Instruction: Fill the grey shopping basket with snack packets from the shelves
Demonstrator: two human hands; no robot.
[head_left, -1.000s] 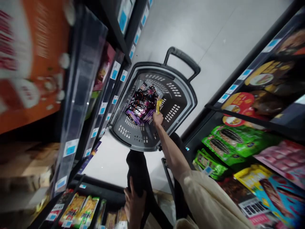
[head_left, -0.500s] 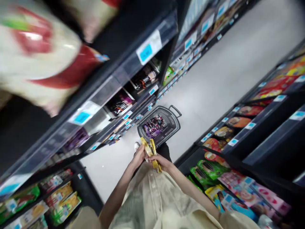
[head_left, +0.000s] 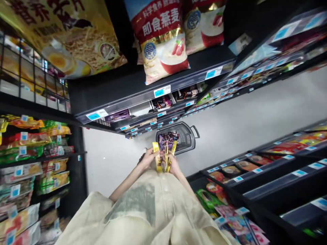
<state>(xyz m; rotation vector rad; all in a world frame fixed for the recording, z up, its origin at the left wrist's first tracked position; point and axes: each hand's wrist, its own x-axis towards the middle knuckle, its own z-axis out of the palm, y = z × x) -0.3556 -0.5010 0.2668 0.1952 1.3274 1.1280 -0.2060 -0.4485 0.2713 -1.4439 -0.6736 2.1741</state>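
Holding yellow packets (head_left: 163,159) fanned between my left hand (head_left: 148,157) and right hand (head_left: 174,164), both closed on them, I am standing over the part-filled basket (head_left: 187,136).

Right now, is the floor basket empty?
No: the basket on the aisle floor holds dark purple packets, while both hands hold yellow packets in front of it.

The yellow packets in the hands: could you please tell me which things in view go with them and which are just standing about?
In hand:
- yellow packets, held fanned between the left hand and the right hand
- grey basket on the floor, with dark packets inside

Standing about:
- oat bags on the shelf above
- green snack bags at lower right
- blue price tags
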